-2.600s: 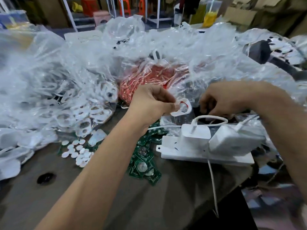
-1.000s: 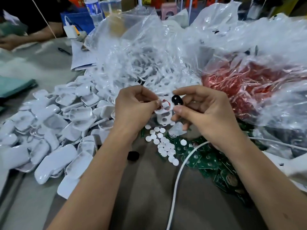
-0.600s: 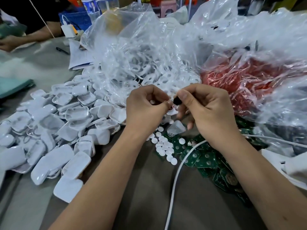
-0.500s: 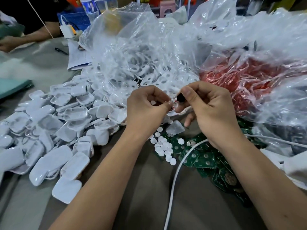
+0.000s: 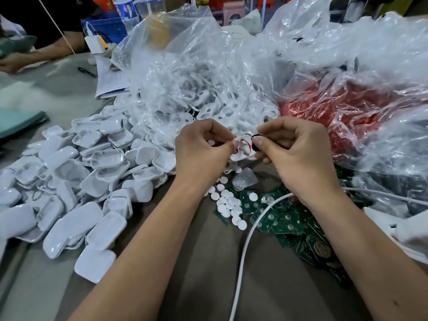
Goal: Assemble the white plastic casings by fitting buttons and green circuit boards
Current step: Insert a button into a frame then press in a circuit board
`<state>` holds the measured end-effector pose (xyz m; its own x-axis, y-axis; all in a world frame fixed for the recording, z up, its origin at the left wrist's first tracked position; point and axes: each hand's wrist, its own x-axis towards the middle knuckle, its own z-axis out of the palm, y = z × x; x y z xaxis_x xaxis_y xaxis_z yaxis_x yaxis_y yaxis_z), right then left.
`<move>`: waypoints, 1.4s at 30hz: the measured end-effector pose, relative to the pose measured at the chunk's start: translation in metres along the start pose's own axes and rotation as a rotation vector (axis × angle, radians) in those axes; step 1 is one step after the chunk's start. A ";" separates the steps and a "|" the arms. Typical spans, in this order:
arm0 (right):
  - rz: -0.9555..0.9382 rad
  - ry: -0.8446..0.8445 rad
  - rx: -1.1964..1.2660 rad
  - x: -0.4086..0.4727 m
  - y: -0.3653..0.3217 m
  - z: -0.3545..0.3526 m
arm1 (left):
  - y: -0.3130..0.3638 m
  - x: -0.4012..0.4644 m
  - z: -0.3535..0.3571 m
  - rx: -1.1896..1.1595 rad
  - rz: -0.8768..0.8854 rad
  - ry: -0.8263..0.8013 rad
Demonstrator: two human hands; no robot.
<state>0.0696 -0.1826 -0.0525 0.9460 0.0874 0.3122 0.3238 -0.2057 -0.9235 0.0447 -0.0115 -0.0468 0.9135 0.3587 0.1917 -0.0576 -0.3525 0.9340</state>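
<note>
Fingers of the left hand pinch a white casing (red wire inside). The right hand pinches a black button against it, above the table.

Most of the white casing is buried behind the left hand and right hand, so only a sliver with a red line on it shows. The black button is mostly covered by the right thumb. Red stuff inside the plastic bag on the right is too crinkled over to identify. The white cable runs off the near edge. The person at far left is cropped.
</note>
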 end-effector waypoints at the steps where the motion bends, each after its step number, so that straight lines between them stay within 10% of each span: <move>1: -0.005 0.015 -0.012 0.000 0.000 0.000 | 0.000 0.000 0.000 0.004 -0.001 0.001; 42: 0.152 -0.054 -0.061 -0.004 -0.003 -0.002 | 0.005 -0.008 0.006 -0.112 -0.040 -0.078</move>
<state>0.0651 -0.1841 -0.0503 0.9825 0.1028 0.1556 0.1787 -0.2795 -0.9434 0.0400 -0.0213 -0.0451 0.9444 0.3005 0.1332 -0.0608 -0.2384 0.9693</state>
